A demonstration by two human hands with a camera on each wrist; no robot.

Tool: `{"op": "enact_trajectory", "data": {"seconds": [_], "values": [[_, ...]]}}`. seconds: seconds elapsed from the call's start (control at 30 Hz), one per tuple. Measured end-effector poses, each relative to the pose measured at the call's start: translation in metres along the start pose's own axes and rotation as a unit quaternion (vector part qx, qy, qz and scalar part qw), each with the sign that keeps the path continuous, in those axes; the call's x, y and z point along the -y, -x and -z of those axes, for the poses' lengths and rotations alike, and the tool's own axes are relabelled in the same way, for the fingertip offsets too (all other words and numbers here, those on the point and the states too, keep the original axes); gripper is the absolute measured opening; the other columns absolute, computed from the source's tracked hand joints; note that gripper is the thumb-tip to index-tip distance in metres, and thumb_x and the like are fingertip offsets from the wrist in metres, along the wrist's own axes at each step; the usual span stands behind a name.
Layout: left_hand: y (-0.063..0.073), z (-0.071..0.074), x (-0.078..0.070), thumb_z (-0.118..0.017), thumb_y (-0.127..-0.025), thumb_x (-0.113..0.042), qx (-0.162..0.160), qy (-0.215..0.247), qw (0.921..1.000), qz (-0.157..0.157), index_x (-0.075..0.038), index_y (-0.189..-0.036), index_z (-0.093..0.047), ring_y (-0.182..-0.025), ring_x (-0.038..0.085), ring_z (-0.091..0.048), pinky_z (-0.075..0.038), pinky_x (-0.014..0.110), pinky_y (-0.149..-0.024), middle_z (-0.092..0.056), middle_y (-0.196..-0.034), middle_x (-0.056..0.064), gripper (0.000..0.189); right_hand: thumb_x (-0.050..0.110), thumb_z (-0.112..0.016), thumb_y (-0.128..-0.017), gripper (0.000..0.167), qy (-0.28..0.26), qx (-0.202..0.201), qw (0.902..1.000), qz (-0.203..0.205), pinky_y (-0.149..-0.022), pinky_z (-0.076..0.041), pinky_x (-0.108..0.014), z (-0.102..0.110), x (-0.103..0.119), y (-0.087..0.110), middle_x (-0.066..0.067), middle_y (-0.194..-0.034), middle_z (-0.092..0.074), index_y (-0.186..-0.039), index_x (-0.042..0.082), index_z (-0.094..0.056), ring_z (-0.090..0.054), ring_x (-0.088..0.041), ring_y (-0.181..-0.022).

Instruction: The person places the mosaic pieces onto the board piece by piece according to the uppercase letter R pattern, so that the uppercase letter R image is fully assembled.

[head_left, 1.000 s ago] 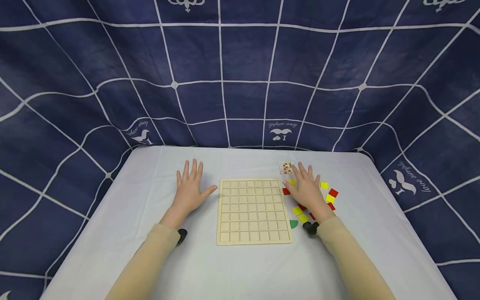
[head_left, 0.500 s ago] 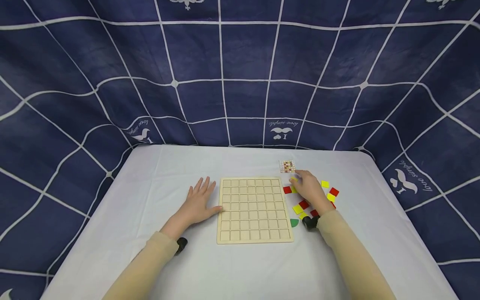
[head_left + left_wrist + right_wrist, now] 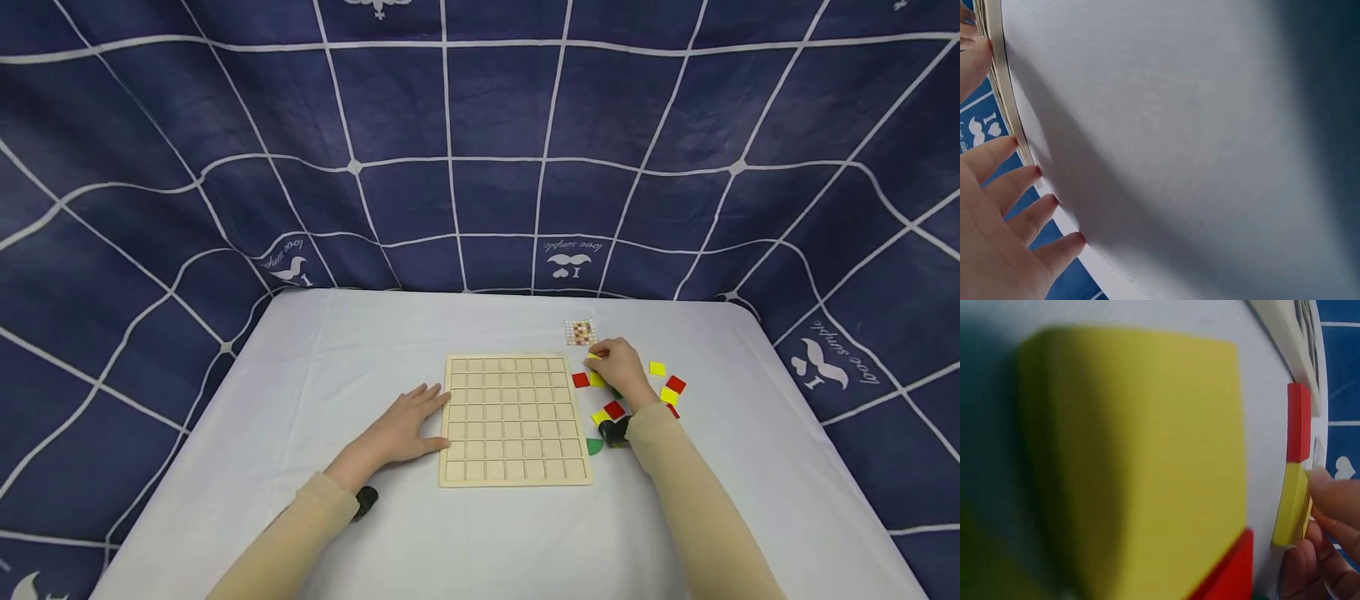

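navy cloth [image 3: 405, 200] printed with white grid lines hung behind and along both sides of a worktop [image 3: 480, 542] covered in white. at the fingertips of the right hand [image 3: 626, 372] was a yellow tile [image 3: 593, 356], pinched between the thumb and the curled fingers. just below those fingertips, on the person's side, lay a second yellow tile [image 3: 596, 379], and at its left end a red tile [image 3: 581, 380] that seemed to touch it. further left of the right hand, flat between the two hands, was a pale wooden board [image 3: 517, 421] marked out in square cells. the left hand [image 3: 397, 429] was spread, with thumb and fingertips against the board's left edge. just beyond the right hand's fingertips lay a small printed card [image 3: 580, 332] with a checked pattern. nearer the person than the right hand, by its wrist, were a third yellow tile [image 3: 600, 417], a dark red tile [image 3: 614, 409] and a green rounded piece [image 3: 595, 447] close to the board. well to the right of that hand lay a fourth yellow tile [image 3: 657, 368] and another red tile [image 3: 677, 384]. beige sleeves [image 3: 693, 492] covered both arms.
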State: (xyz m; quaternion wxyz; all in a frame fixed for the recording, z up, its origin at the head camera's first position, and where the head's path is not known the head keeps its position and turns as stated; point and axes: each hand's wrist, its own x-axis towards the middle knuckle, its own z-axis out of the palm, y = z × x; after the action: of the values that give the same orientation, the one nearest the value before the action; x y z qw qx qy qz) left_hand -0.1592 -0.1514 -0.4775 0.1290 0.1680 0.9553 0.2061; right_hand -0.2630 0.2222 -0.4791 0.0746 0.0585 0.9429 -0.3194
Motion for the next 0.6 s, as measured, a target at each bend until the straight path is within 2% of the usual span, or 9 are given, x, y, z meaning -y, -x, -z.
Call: {"op": "enact_trajectory", "data": {"seconds": [0.13, 0.33, 0.6], "values": [[0.002, 0.000, 0.000, -0.075, -0.083, -0.045, 0.008, 0.000, 1.0000, -0.004, -0.012, -0.151, -0.041, -0.151, 0.036, -0.021, -0.018, 0.054, -0.122, -0.030, -0.161, 0.012, 0.083, 0.020, -0.068, -0.093, 0.034, -0.007, -0.004, 0.9998, -0.016, -0.092, -0.048, -0.041, -0.003, 0.000, -0.001, -0.020, -0.114, -0.054, -0.121, 0.001, -0.065, -0.049, -0.031, -0.099], [0.004, 0.001, 0.004, -0.075, -0.084, -0.045, 0.026, 0.000, 0.9995, -0.017, -0.009, -0.152, -0.038, -0.152, 0.034, -0.019, -0.018, 0.055, -0.122, -0.026, -0.162, 0.012, 0.086, 0.021, -0.070, -0.091, 0.034, -0.024, 0.004, 0.9991, -0.036, -0.080, -0.047, -0.032, -0.003, 0.002, -0.002, -0.015, -0.101, -0.056, -0.118, 0.001, -0.062, -0.051, -0.029, -0.093], [0.002, 0.001, 0.007, -0.075, -0.082, -0.050, 0.043, 0.003, 0.9985, -0.033, -0.009, -0.154, -0.034, -0.152, 0.034, -0.016, -0.015, 0.056, -0.123, -0.022, -0.164, 0.012, 0.092, 0.020, -0.074, -0.089, 0.035, -0.036, 0.018, 0.9975, -0.058, -0.071, -0.045, -0.026, 0.010, -0.001, 0.000, -0.012, -0.096, -0.058, -0.117, 0.002, -0.062, -0.054, -0.024, -0.084]]}}
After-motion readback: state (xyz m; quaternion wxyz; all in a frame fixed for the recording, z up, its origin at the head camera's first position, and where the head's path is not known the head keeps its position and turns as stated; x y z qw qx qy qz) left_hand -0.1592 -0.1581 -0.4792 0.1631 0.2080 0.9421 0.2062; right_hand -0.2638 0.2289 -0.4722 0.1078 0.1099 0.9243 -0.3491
